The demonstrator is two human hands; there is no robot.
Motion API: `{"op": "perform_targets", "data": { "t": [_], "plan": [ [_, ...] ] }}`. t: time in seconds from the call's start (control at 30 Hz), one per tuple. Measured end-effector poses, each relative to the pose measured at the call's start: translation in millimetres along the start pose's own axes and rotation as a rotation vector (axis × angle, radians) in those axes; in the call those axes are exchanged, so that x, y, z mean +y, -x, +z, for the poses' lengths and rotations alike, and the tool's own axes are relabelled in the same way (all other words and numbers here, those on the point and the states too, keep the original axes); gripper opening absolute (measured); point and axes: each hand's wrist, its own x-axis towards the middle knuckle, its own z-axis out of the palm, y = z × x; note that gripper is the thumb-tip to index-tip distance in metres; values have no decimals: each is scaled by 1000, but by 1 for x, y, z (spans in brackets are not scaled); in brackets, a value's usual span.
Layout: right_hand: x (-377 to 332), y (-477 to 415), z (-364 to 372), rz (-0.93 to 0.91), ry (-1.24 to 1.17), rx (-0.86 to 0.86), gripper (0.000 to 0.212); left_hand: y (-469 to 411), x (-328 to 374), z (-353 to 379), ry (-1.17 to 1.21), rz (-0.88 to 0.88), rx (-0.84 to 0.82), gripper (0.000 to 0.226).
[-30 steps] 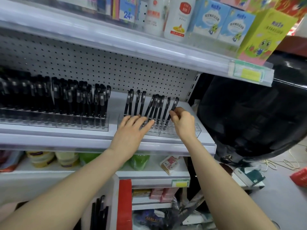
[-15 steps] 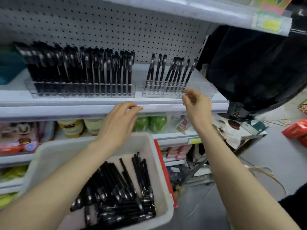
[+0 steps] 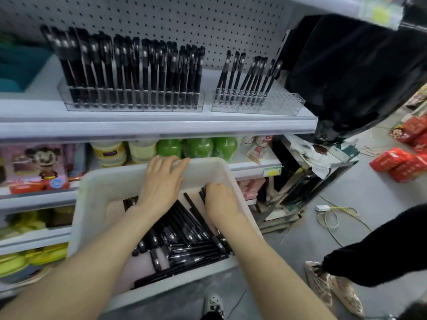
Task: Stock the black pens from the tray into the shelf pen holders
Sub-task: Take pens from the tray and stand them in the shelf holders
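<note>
L fingers (image 3: 172,162) lie fairly straight & close together, tips at the far rim of the white tray (image 3: 92,181), holding nothing visible. R fingers (image 3: 213,188) curl down among the pens. Their tips are hidden under the knuckles, so can't tell whether they pinch one. Behind them the left hand (image 3: 161,183) rests over the tray's far wall. The right hand (image 3: 221,200) is inside the tray near its right wall.

The black pens (image 3: 184,239) lie in a big loose pile on the tray bottom, criss-crossed. The tray sits in front of the lower shelves, below the pen shelf (image 3: 161,128).

Up top, the left pen holder (image 3: 129,98) looks packed, pens upright. The right pen holder (image 3: 254,100) is approx half filled: pens stand in its left & middle slots, right section bare.

Judging by that, one holder is done and the other is partway. Plenty of stock is left in the tray, prob. more than the open slots take. Step in hand looks like grabbing the next batch.
</note>
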Motion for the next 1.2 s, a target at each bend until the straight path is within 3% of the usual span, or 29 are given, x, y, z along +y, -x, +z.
{"op": "perform_targets", "data": {
  "t": [0.07,0.13,0.4,0.6,0.77,0.83,1.0,1.2],
  "plan": [
    [-7,1,3,-8,47,-149,10,0,-1,-1,-17,13,-15,53],
    [-7,-1,12,-11,69,-279,23,2,-2,-2,-17,14,-22,54],
    [-1,-6,24,133,-89,-334,21,3,2,-5,7,-19,-42,54],
    [4,-13,-8,72,-380,-268,16,3,2,-7,13,-64,-67,58],
    [31,-39,-69,-8,-709,-197,18,-33,16,-27,-33,-154,-167,30],
    [50,-53,-91,-11,-826,-140,12,-59,26,-36,-33,-154,-143,31],
    [115,-96,-128,64,-939,53,13,-141,65,-43,30,19,-34,33],
    [190,-139,-152,150,-987,306,18,-213,94,-10,-104,131,-23,54]
  ]
}}
